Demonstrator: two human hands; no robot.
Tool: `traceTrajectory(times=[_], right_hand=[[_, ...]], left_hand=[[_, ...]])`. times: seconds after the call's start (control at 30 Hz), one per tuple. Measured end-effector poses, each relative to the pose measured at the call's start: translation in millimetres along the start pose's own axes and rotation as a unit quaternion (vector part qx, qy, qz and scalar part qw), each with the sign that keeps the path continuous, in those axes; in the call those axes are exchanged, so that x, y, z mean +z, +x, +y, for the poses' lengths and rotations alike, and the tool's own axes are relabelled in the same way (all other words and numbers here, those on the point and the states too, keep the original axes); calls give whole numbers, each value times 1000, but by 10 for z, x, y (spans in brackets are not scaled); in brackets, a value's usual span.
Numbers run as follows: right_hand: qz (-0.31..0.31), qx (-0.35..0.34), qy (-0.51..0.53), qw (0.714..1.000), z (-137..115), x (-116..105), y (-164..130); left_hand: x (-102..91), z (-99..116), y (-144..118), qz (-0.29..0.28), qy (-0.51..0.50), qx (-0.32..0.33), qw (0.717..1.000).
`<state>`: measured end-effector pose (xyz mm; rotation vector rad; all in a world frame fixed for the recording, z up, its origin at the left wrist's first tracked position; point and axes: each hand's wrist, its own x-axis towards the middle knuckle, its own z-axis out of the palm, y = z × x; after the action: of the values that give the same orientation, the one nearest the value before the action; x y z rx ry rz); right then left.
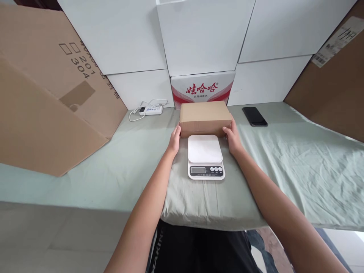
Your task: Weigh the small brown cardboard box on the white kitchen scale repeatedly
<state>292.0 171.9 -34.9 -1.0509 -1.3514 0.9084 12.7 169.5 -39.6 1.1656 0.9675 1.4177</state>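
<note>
Forearms reach forward from the bottom of the view, both bare and nearly straight, converging toward the middle of the table (85, 178), which is covered by a pale green cloth. Between the wrists lies a white kitchen scale (205, 156), its display and buttons facing the person. Just beyond the scale sits a small brown cardboard box (204, 117), flat on the cloth and close behind the scale's far edge. The left hand (174, 139) presses against the box's left end, fingers held together and curled onto the corner. The right hand (232, 137) mirrors it on the right end, fingers together with the thumb laid along the front lower edge. Farther back, a black phone (254, 116) lies to the right and a white power strip (151, 110) with its cable to the left. Behind stand white cartons (204, 38) and a red-printed water carton (202, 88).
</note>
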Motion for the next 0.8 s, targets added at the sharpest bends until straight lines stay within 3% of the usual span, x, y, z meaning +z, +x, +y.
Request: traceTrajectory(times=[0.53, 0.8], right_hand=[[-22, -34, -19, 999, 109, -41, 62], [-18, -68, -52, 996, 215, -83, 92]], left_hand=[[-49, -53, 17, -5, 22, 24, 999], [-28, 25, -22, -28, 20, 32, 999]])
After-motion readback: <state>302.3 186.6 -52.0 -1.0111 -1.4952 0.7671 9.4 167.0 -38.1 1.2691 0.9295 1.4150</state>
